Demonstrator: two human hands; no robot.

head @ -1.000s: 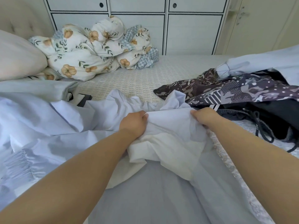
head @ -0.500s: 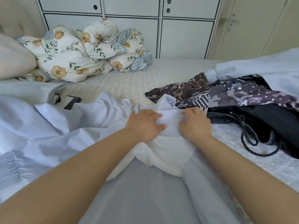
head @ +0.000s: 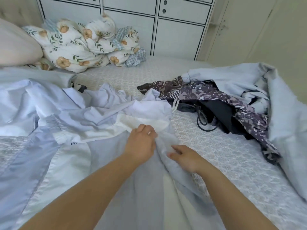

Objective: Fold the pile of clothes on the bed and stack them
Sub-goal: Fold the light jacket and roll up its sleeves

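Soft, even daylight, faint shadows, slight motion blur, wide-angle bending at the edges

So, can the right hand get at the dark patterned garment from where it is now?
Probably yes. The right hand rests on the pale blue garment, and only bare bedspread lies between it and the dark patterned garment further right. Nothing covers that garment's near edge, though it needs a forward stretch.

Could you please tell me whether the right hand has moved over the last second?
Yes. The right hand has drawn back toward the person, away from the patterned garment it was beside, sliding down the pale blue garment.
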